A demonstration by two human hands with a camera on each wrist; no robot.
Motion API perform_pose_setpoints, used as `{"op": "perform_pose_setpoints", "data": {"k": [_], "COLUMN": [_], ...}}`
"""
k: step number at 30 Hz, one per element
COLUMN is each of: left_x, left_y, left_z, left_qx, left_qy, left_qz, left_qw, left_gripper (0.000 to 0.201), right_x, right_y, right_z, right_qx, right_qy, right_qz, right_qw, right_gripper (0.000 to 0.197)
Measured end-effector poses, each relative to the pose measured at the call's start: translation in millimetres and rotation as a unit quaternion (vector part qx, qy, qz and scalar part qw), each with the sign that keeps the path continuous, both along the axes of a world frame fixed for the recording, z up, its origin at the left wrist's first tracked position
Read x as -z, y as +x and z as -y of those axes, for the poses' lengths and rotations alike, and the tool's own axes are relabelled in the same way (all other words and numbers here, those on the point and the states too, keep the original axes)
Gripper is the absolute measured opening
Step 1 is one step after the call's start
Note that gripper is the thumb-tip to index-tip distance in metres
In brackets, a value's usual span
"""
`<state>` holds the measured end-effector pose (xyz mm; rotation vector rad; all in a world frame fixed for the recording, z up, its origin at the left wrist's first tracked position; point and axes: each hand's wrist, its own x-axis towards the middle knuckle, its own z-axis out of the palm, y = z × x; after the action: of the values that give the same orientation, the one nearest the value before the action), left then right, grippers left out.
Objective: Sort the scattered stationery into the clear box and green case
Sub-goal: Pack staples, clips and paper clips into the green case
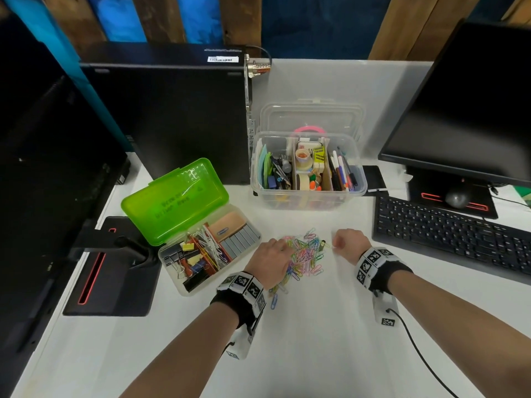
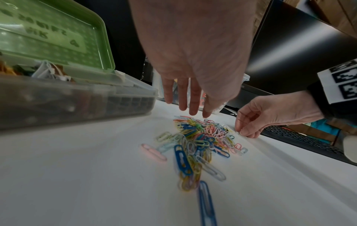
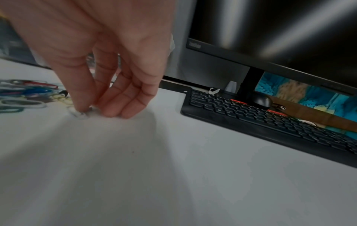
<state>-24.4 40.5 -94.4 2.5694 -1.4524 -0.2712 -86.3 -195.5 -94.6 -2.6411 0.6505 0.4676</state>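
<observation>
Loads of colourful plastic-coated paper clips [image 1: 304, 255] piled on the white table [image 1: 316, 340] between both hands. Left hand [image 1: 271, 261] hovers over the pile's left edge, fingers straight; right hand [image 1: 349, 242] pinches a pale clip [image 3: 80, 113] just right of it.

White desk [image 1: 316, 354]; black monitors, keyboard [image 1: 448, 234]; blue wall, possibly wooden planks.
</observation>
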Motion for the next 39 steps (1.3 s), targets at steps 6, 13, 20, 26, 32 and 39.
{"op": "perform_pose_setpoints", "data": {"k": [6, 13, 20, 26, 32, 39], "left_x": [0, -4, -7, -9, -20, -26], "left_y": [-1, 1, 5, 7, 15, 34], "left_z": [-2, -3, -1, 6, 15, 8], "left_qx": [0.001, -0.002, 0.004, 0.018, 0.006, -0.118], "left_qy": [-0.009, -0.009, 0.007, 0.002, -0.018, -0.146], "left_qz": [-0.001, -0.013, -0.012, -0.016, -0.039, -0.195], "left_qw": [1.0, 1.0, 1.0, 1.0, 0.999, 0.963], "left_gripper": [0.025, 0.027, 0.027, 0.028, 0.031, 0.03], "right_x": [1, -2, -12, -18, -30, -44], "right_y": [3, 3, -2, -7, 3, 31], "right_z": [-5, -4, -11, -14, -21, -63], "right_qx": [-0.027, -0.018, 0.025, 0.103, 0.16, 0.181], "right_qy": [-0.025, -0.016, 0.063, 0.161, 0.283, 0.51], "right_qz": [-0.034, -0.036, 0.024, 0.068, 0.109, 0.119], "right_qw": [0.999, 0.999, 0.997, 0.979, 0.939, 0.833], "right_gripper": [0.008, 0.015, 0.014, 0.018, 0.016, 0.022]}}
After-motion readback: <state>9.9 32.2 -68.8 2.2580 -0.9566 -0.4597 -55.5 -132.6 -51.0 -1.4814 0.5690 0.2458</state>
